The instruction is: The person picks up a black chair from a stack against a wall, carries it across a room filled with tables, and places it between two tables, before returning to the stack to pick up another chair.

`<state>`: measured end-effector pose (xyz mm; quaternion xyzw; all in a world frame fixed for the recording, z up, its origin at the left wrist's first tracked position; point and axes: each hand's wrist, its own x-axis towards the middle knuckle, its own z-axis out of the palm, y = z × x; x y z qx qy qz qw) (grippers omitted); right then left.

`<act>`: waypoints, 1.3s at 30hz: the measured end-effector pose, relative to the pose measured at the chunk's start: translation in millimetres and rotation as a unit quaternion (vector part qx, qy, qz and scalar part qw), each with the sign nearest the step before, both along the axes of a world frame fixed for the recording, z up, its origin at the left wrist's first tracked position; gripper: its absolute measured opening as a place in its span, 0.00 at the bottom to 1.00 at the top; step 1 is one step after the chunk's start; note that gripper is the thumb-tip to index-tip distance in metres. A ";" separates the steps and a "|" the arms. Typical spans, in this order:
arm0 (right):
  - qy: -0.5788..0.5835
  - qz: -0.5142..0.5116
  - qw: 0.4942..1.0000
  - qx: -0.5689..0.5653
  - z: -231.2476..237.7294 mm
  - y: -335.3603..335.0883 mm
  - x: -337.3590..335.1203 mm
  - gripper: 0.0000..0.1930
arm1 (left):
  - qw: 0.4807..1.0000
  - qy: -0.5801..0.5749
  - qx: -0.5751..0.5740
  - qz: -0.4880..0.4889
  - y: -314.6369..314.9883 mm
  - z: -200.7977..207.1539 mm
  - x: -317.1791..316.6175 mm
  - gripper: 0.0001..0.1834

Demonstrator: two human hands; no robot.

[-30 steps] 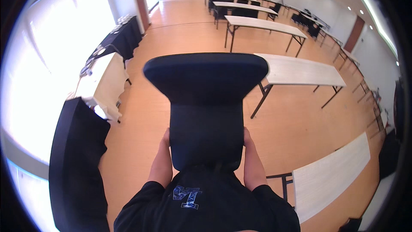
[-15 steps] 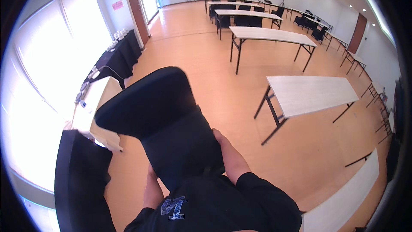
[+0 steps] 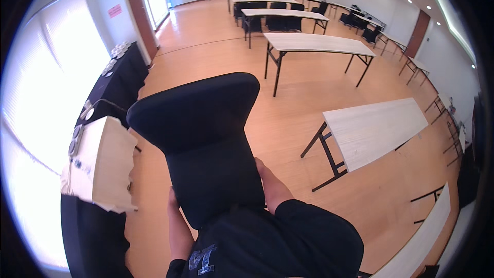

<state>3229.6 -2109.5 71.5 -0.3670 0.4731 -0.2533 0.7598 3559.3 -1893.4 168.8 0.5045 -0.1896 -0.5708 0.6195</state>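
Observation:
A black chair (image 3: 206,183) is carried against my front, its broad curved end (image 3: 198,108) pointing away from me and its near end close to my black shirt. My left hand (image 3: 173,195) holds its left side and my right hand (image 3: 260,168) grips its right side. Most of the fingers are hidden behind the edges of the chair. Its underside and any legs do not show.
On the right stand pale folding tables, one near (image 3: 378,128) and one farther ahead (image 3: 319,44). A beige-covered table (image 3: 116,159) and a black-draped table (image 3: 116,85) with white crockery line the windows at left. Another pale table (image 3: 417,237) lies at lower right.
I have moved forward with the chair; the beige-covered table at left is closer. The far tables have shifted left in view, and the chair's far end has swung to the right.

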 end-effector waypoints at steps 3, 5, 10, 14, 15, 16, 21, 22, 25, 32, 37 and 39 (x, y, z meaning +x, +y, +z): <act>-0.016 -0.076 0.997 -0.002 2.6 -42.3 -10.4 0.24 | 0.998 0.005 -0.004 -0.059 -90.7 -9.0 21.9 0.24; -0.023 -0.128 0.992 -0.003 4.2 -72.0 -12.3 0.24 | 0.994 0.007 -0.004 -0.105 -153.1 -14.5 36.2 0.24; -0.024 -0.262 0.964 -0.030 16.4 -141.9 -35.4 0.23 | 0.971 0.027 -0.023 -0.238 -328.1 -17.1 29.5 0.24; -0.021 -0.305 0.952 -0.004 31.2 -184.8 -44.5 0.23 | 0.950 0.014 -0.012 -0.312 -419.4 -14.7 22.4 0.24; 0.005 -0.300 0.953 0.030 43.7 -198.4 -32.1 0.25 | 0.949 0.011 -0.004 -0.316 -435.1 -16.5 30.6 0.24; 0.060 -0.314 0.948 -0.002 39.2 -207.7 -42.1 0.25 | 0.941 0.014 -0.003 -0.339 -456.2 -16.9 20.3 0.24; 0.100 -0.347 0.932 -0.024 6.3 -268.7 -84.9 0.25 | 0.917 0.019 0.000 -0.399 -553.2 -12.7 -21.4 0.24; 0.116 -0.355 0.927 -0.045 6.7 -283.7 -88.6 0.24 | 0.918 0.023 -0.004 -0.396 -570.1 -13.0 -29.8 0.24; 0.163 -0.343 0.921 -0.089 5.4 -334.1 -111.9 0.21 | 0.917 0.041 -0.018 -0.397 -624.9 -8.6 -67.1 0.24; 0.102 -0.428 0.896 -0.058 12.9 -453.2 -231.8 0.18 | 0.908 0.080 -0.074 -0.406 -749.5 31.9 -179.2 0.24; 0.046 -0.398 0.916 -0.030 58.2 -492.0 -228.2 0.21 | 0.906 0.019 -0.083 -0.415 -835.4 9.3 -193.3 0.23; -0.079 -0.449 0.890 0.010 34.7 -484.8 -272.4 0.22 | 0.873 -0.031 -0.054 -0.483 -883.0 -20.3 -239.3 0.23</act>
